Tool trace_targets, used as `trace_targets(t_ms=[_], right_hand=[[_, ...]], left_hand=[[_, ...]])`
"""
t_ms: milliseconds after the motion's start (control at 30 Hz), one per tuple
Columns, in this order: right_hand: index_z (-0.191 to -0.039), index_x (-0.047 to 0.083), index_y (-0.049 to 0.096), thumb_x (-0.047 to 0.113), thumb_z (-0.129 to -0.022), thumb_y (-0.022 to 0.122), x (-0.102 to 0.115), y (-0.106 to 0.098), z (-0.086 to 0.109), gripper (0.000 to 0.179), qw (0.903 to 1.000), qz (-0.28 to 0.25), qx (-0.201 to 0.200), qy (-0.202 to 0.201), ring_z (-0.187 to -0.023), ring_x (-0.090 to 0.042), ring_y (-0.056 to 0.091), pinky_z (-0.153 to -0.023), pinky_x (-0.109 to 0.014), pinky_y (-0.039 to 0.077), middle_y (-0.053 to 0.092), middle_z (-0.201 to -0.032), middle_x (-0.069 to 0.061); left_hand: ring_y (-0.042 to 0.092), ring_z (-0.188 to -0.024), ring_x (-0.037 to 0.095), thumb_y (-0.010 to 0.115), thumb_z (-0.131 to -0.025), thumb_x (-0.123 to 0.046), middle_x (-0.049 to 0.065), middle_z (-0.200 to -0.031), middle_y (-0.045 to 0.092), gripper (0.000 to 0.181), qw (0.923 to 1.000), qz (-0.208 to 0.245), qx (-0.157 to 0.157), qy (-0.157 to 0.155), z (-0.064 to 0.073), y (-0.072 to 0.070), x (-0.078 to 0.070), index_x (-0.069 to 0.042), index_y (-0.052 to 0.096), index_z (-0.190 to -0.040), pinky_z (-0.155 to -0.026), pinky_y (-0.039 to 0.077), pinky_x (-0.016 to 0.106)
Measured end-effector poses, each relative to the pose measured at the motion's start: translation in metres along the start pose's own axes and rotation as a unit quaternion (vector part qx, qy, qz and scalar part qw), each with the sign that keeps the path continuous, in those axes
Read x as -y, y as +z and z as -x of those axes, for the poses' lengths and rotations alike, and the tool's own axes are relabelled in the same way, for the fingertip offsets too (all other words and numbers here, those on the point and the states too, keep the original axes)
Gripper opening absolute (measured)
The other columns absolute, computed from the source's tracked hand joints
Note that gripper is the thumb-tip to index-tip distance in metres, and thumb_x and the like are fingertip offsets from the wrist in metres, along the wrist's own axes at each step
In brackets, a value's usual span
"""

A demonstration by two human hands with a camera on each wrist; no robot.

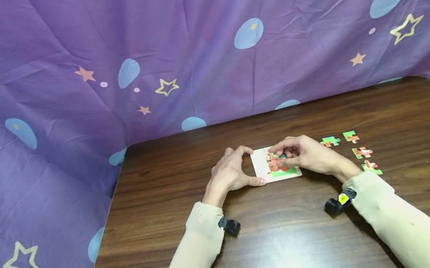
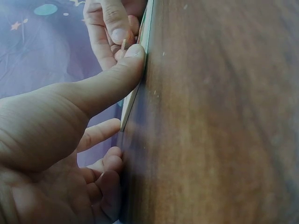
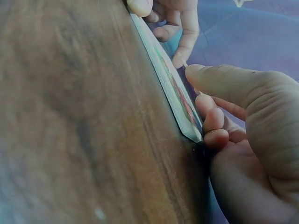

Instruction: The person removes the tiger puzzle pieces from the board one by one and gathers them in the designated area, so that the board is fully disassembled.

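Note:
A white puzzle board lies flat on the table, with joined red and green jigsaw pieces on its right part. My left hand holds the board from the left, thumb at the near corner and index finger at the far one. Over the board's right part, my right hand pinches a thin jigsaw piece between thumb and index finger. In the right wrist view only the edge of that piece shows by the thumb tip. The right fingers hide part of the picture.
Several loose jigsaw pieces lie to the right of the board, among them a green and blue one, a green one and a red and white one. A purple star-patterned cloth hangs behind the brown wooden table.

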State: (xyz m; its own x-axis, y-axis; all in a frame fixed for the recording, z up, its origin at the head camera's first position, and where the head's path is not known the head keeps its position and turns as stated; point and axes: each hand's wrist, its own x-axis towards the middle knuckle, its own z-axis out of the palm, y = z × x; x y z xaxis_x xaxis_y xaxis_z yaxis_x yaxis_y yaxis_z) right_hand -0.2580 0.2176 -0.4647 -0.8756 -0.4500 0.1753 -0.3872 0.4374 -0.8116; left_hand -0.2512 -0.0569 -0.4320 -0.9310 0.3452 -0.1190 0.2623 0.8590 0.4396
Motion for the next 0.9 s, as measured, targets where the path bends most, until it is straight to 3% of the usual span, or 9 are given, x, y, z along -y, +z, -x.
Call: trace_targets(t_ms=[367, 667, 900], right_hand=[[-0.138, 0.005, 0.076, 0.007, -0.101, 0.082, 0.025, -0.034, 0.009, 0.038, 0.9986, -0.027, -0.039, -0.022, -0.089, -0.013, 0.062, -0.072, -0.023, 0.053, 0.068, -0.104, -0.011], [-0.141, 0.01, 0.075, 0.004, -0.102, 0.08, 0.043, -0.088, 0.028, 0.04, 0.9957, 0.01, -0.089, -0.024, -0.081, -0.014, 0.068, -0.063, -0.027, 0.056, 0.074, -0.098, -0.01], [-0.142, 0.011, 0.074, 0.0, -0.101, 0.08, 0.051, -0.124, 0.051, 0.042, 0.9917, 0.053, -0.114, -0.028, -0.08, -0.012, 0.07, -0.067, -0.022, 0.056, 0.073, -0.095, -0.011]], left_hand=[[0.065, -0.13, 0.027, 0.102, -0.076, -0.057, 0.006, -0.146, 0.058, 0.096, 1.0, -0.005, -0.004, -0.005, 0.0, 0.001, -0.002, -0.036, 0.055, -0.156, -0.103, 0.056, 0.051], [0.064, -0.132, 0.027, 0.102, -0.077, -0.057, 0.007, -0.149, 0.057, 0.096, 1.0, -0.003, -0.004, -0.003, 0.001, 0.001, -0.001, -0.035, 0.055, -0.157, -0.105, 0.055, 0.052], [0.064, -0.132, 0.027, 0.102, -0.076, -0.057, 0.006, -0.149, 0.057, 0.095, 1.0, -0.002, -0.006, -0.002, 0.001, -0.001, 0.001, -0.036, 0.055, -0.156, -0.104, 0.055, 0.052]])
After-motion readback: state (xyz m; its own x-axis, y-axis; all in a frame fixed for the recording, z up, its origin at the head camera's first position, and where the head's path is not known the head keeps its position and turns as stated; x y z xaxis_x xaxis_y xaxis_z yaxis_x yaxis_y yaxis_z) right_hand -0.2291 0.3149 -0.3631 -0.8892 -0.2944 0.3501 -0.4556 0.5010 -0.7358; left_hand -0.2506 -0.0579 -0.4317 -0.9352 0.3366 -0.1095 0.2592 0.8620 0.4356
